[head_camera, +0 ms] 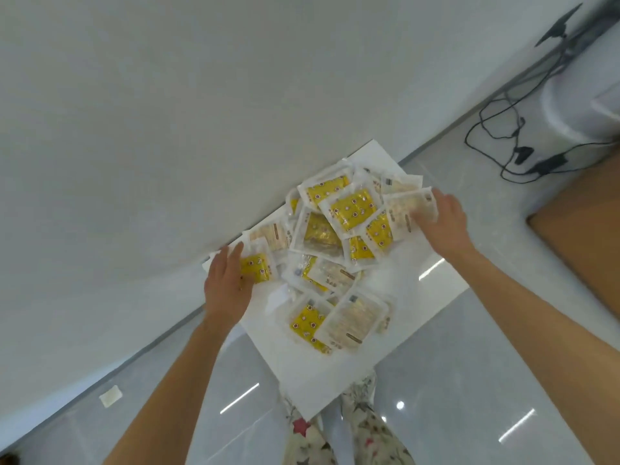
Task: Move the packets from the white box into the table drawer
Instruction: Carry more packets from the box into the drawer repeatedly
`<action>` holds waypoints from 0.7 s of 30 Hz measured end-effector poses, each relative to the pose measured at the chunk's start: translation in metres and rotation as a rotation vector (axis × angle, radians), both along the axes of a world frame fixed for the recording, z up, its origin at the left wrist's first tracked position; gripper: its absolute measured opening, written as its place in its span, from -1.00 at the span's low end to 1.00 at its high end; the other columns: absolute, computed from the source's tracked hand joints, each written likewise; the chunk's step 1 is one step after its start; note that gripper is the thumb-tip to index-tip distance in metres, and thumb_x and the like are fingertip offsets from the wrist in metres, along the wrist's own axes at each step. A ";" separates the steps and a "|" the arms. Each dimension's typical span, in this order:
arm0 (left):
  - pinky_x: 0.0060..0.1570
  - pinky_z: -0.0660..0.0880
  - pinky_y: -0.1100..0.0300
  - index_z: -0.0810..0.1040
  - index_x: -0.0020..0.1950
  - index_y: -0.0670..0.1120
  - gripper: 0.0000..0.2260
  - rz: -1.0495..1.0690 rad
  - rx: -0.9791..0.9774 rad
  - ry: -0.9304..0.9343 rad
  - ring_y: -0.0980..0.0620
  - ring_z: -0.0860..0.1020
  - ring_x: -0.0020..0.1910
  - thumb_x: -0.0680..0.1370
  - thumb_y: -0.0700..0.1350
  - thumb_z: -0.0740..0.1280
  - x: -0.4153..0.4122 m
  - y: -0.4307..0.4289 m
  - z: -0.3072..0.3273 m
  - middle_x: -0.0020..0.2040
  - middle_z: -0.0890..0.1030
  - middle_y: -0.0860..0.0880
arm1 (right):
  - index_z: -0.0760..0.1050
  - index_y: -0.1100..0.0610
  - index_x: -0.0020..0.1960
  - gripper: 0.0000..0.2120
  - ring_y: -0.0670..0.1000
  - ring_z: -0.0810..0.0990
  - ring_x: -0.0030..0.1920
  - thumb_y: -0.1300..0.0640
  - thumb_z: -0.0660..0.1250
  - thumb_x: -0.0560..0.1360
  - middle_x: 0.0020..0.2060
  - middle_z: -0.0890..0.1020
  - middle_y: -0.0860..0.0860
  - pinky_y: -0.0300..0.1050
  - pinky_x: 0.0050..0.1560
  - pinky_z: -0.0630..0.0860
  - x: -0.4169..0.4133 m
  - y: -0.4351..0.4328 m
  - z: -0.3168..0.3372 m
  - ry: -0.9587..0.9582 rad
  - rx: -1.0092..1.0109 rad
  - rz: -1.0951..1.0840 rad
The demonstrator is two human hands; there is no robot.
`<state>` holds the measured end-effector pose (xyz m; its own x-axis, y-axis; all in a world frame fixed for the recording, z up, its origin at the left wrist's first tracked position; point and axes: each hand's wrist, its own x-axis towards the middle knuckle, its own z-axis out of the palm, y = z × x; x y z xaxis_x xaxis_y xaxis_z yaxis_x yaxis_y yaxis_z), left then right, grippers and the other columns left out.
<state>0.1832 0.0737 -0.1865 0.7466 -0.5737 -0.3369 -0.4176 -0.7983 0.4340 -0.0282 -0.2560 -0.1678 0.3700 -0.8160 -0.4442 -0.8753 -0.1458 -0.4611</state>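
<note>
A loose heap of packets (339,250) is lying on a white surface (335,374) at the centre of the frame; whether this is the white box, its lid or the bench top I cannot tell, and no drawer is showing. The left hand (228,283) is resting at the heap's left edge, fingers open and touching a yellow packet (256,268) without closing on it. The right hand (443,219) is lying at the upper right of the heap, fingers curled loosely over a pale packet (407,209); a firm grip is not evident.

The packets are glossy, overlapping and tilted on one another, so scooping from both sides is likely to squeeze some out of the middle. Those near the surface's far edges, against the wall (167,112), are risking a slide off onto the floor (453,380). One packet (110,396) is already lying on the floor at lower left. The lower cluster (335,320) is sitting outside both hands' reach and could be left behind.
</note>
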 end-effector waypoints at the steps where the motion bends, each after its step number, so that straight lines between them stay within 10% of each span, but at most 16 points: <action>1: 0.35 0.28 -0.19 0.23 0.52 -0.09 -0.45 -0.039 0.014 -0.028 -0.23 0.19 0.48 0.55 -0.21 0.29 0.003 0.000 -0.007 0.50 0.24 -0.21 | 0.16 0.08 0.51 -0.34 0.22 0.18 0.47 -0.18 0.24 0.52 0.46 0.23 0.21 0.13 0.45 0.12 0.004 -0.009 -0.011 0.024 0.019 0.012; 6: 0.21 0.32 -0.23 0.24 0.52 -0.08 -0.47 -0.063 0.114 -0.176 -0.29 0.31 0.35 0.57 -0.09 0.30 -0.003 0.001 -0.019 0.41 0.35 -0.20 | 0.20 0.07 0.48 -0.23 0.25 0.34 0.34 -0.34 0.00 0.40 0.34 0.38 0.20 0.21 0.33 0.30 0.008 0.000 -0.033 0.098 -0.020 0.091; 16: 0.03 0.36 -0.09 0.50 0.10 -0.23 -0.74 0.117 -0.033 0.010 -0.20 0.42 0.02 0.50 -0.10 0.40 -0.009 -0.001 -0.005 -0.01 0.49 -0.16 | 0.23 0.07 0.46 -0.20 0.14 0.28 0.42 -0.10 0.49 0.34 0.40 0.35 0.06 0.12 0.43 0.17 0.008 0.054 -0.009 -0.111 0.067 0.017; 21: 0.36 0.28 0.00 0.42 0.01 0.24 -0.68 0.134 -0.382 0.292 -0.08 0.35 0.37 0.51 -0.17 0.41 -0.003 -0.014 0.013 0.37 0.40 -0.13 | 0.06 0.02 0.54 0.00 0.13 0.25 0.42 0.14 0.60 0.29 0.44 0.17 0.12 0.14 0.37 0.31 0.013 0.059 0.004 -0.263 0.281 -0.256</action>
